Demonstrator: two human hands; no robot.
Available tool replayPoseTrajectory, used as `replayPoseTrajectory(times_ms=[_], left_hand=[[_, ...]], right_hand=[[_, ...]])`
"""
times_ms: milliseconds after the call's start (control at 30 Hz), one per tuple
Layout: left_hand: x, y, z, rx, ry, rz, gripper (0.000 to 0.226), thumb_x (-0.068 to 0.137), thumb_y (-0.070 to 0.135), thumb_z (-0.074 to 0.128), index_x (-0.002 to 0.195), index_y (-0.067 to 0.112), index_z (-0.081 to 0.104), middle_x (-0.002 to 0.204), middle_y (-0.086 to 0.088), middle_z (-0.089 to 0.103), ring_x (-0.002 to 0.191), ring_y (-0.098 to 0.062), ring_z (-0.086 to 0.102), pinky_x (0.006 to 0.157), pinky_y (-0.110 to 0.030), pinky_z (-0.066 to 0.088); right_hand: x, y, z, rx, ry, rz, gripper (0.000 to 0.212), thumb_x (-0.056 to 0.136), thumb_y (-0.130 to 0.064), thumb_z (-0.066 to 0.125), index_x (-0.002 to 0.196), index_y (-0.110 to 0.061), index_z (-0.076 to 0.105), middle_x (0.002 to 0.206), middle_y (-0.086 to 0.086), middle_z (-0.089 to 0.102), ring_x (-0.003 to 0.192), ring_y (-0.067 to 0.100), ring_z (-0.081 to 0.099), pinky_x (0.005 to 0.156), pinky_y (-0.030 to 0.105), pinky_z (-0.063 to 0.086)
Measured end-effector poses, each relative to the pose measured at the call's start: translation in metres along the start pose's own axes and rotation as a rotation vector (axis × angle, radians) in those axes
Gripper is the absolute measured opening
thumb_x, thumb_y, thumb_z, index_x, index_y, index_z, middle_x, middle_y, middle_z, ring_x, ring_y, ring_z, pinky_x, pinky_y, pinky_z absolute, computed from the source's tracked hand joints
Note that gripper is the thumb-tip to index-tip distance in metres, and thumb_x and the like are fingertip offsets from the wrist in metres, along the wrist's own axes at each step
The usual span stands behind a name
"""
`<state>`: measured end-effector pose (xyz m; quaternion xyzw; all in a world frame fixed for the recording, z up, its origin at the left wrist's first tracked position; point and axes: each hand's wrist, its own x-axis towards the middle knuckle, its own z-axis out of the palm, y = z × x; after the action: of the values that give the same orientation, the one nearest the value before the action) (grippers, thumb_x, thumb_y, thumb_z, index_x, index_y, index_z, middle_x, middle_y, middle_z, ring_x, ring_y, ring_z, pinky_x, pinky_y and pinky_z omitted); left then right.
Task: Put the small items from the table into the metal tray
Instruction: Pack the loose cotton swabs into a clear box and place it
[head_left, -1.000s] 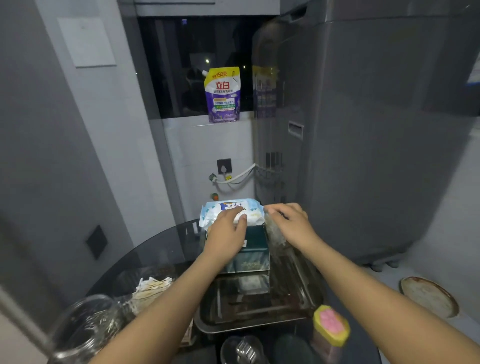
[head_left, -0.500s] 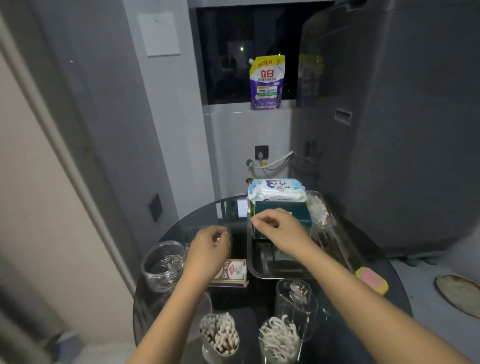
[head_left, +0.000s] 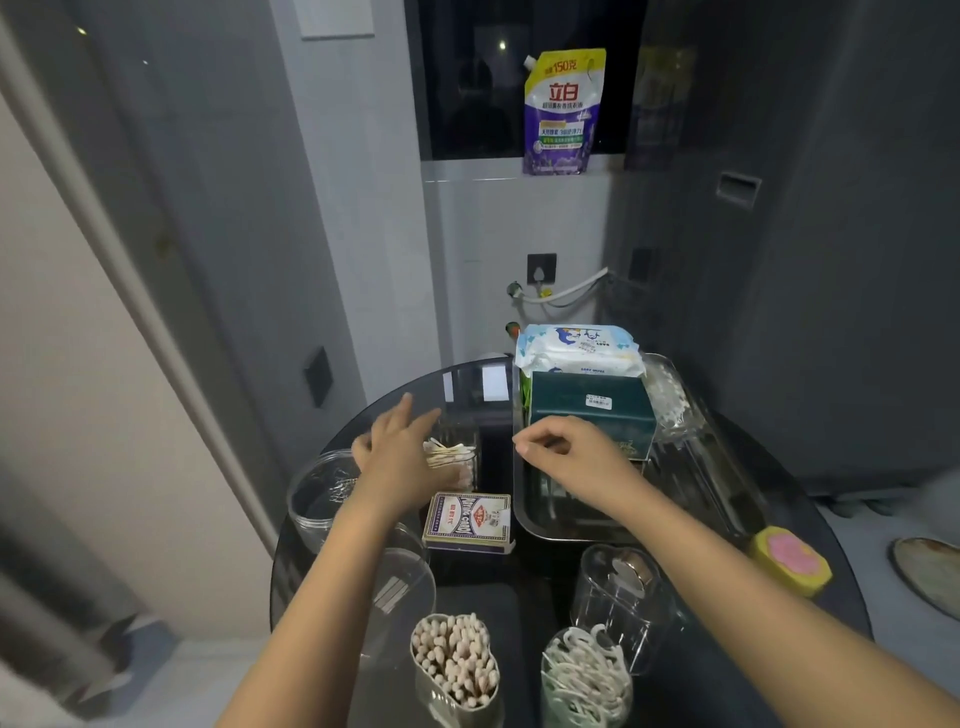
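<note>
Metal tray (head_left: 540, 525) on glass bench (head_left: 488, 577), holding green box (head_left: 589, 410) and wipes pack (head_left: 579, 349). Left hand (head_left: 397, 454) released, fingers spread over swab jar (head_left: 457, 457); right hand (head_left: 566, 454) loosely curled, grasping nothing. Advised: grip jar upright by its sides, set it in the tray's bare near corner.

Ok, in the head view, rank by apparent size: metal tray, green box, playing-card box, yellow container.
1. metal tray
2. green box
3. playing-card box
4. yellow container
The last two look close, so their order is unsure.

the left hand (head_left: 397, 457) covers part of the clear box of swabs (head_left: 454, 460) behind it.
</note>
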<state>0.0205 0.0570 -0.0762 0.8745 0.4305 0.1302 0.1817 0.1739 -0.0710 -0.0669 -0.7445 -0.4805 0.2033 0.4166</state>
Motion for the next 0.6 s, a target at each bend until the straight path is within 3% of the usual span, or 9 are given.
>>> replayPoseTrajectory(times_ms=[100, 200, 300, 400, 467, 533, 600], left_hand=[[0.015, -0.007, 0.001, 0.077, -0.138, 0.053, 0.078, 0.080, 0.040, 0.068, 0.146, 0.033, 0.027, 0.159, 0.006, 0.016, 0.148, -0.017, 0.006, 0.113, -0.055, -0.013], [0.025, -0.010, -0.002, 0.035, -0.113, 0.061, 0.070, 0.080, 0.037, 0.069, 0.141, 0.032, 0.036, 0.151, 0.005, 0.035, 0.143, -0.017, 0.026, 0.113, -0.056, -0.015], [0.024, -0.009, -0.002, -0.017, -0.091, 0.088, 0.067, 0.076, 0.039, 0.072, 0.137, 0.031, 0.044, 0.146, 0.004, 0.040, 0.138, -0.018, 0.032, 0.114, -0.053, -0.011], [0.018, -0.007, -0.008, -0.071, -0.038, 0.117, 0.070, 0.072, 0.042, 0.075, 0.135, 0.031, 0.048, 0.142, 0.004, 0.044, 0.135, -0.016, 0.036, 0.116, -0.050, -0.002], [0.012, -0.003, -0.019, -0.144, -0.009, 0.140, 0.072, 0.068, 0.042, 0.078, 0.133, 0.030, 0.050, 0.139, 0.005, 0.047, 0.128, -0.014, 0.042, 0.115, -0.043, 0.013], [0.005, 0.001, -0.029, -0.249, -0.025, 0.164, 0.075, 0.064, 0.040, 0.082, 0.132, 0.030, 0.052, 0.135, 0.007, 0.049, 0.115, -0.010, 0.047, 0.103, -0.029, 0.028], [-0.003, 0.003, -0.037, -0.304, -0.073, 0.190, 0.076, 0.061, 0.040, 0.083, 0.131, 0.032, 0.054, 0.130, 0.009, 0.051, 0.110, -0.009, 0.051, 0.098, -0.028, 0.038]], right_hand=[[0.001, 0.002, 0.001, -0.006, -0.001, 0.000, 0.016, 0.088, -0.024, 0.060, 0.100, -0.022, 0.070, 0.107, -0.007, 0.065, 0.095, 0.006, 0.058, 0.081, 0.018, 0.045], [0.002, 0.005, 0.001, -0.006, 0.001, 0.007, 0.015, 0.087, -0.026, 0.061, 0.099, -0.024, 0.069, 0.107, -0.007, 0.065, 0.094, 0.006, 0.058, 0.080, 0.018, 0.046], [0.001, 0.009, 0.000, 0.004, -0.009, 0.028, 0.020, 0.086, -0.029, 0.062, 0.105, -0.024, 0.066, 0.104, -0.008, 0.063, 0.090, 0.005, 0.057, 0.077, 0.016, 0.046], [-0.001, 0.008, -0.002, -0.003, -0.047, 0.052, 0.042, 0.083, -0.035, 0.065, 0.123, -0.028, 0.056, 0.111, -0.010, 0.058, 0.092, 0.004, 0.056, 0.075, 0.016, 0.046], [-0.002, 0.006, -0.002, 0.006, -0.102, 0.035, 0.061, 0.080, -0.037, 0.068, 0.135, -0.030, 0.044, 0.120, -0.015, 0.052, 0.105, 0.005, 0.053, 0.088, 0.024, 0.048], [-0.003, 0.002, 0.000, 0.036, -0.167, 0.002, 0.076, 0.078, -0.035, 0.071, 0.142, -0.032, 0.032, 0.128, -0.020, 0.042, 0.117, 0.004, 0.046, 0.098, 0.028, 0.045], [-0.005, -0.002, 0.003, 0.056, -0.229, -0.034, 0.084, 0.075, -0.033, 0.073, 0.145, -0.034, 0.026, 0.133, -0.022, 0.037, 0.124, 0.002, 0.040, 0.100, 0.025, 0.041]])
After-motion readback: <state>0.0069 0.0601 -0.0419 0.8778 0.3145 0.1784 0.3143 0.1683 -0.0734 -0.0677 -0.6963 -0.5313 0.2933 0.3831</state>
